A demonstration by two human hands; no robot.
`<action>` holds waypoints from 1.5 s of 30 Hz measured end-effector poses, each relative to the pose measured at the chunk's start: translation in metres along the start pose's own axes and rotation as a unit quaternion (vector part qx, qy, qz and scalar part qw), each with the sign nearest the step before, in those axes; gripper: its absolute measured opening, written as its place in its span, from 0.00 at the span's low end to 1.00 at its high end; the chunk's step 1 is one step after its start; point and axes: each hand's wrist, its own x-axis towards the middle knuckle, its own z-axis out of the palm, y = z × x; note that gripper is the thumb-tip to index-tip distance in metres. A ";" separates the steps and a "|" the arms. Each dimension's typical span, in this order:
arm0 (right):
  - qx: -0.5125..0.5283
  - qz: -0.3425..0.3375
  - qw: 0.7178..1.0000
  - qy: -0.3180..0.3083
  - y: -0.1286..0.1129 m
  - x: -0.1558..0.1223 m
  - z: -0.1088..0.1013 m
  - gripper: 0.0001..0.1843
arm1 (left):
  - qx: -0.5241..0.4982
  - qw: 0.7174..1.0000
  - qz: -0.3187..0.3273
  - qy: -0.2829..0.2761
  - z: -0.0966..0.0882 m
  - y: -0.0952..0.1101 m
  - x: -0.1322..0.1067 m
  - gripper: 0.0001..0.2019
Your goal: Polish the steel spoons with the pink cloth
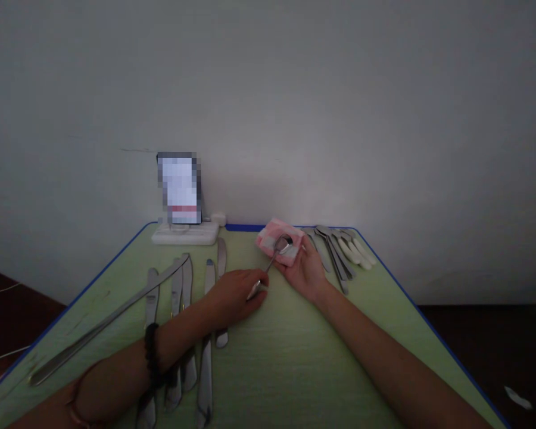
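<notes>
My left hand [239, 292] is closed on the handle of a metal spoon [274, 256]. The spoon's bowl rests in a pink and white cloth [272, 233]. My right hand [304, 268] holds that cloth from below, palm up, fingers curled round it. Both hands hover over the far middle of a light green table [295, 363].
Several table knives [185, 316] lie in a row on the left, partly under my left forearm. A pile of spoons [339, 247] lies at the far right. A phone [179, 187] stands on a white stand [185, 233] against the wall. The table has a blue edge.
</notes>
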 end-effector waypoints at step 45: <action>-0.015 -0.007 1.000 0.005 0.002 0.002 -0.001 0.14 | 0.231 0.966 0.073 0.088 0.003 -0.004 0.000 0.17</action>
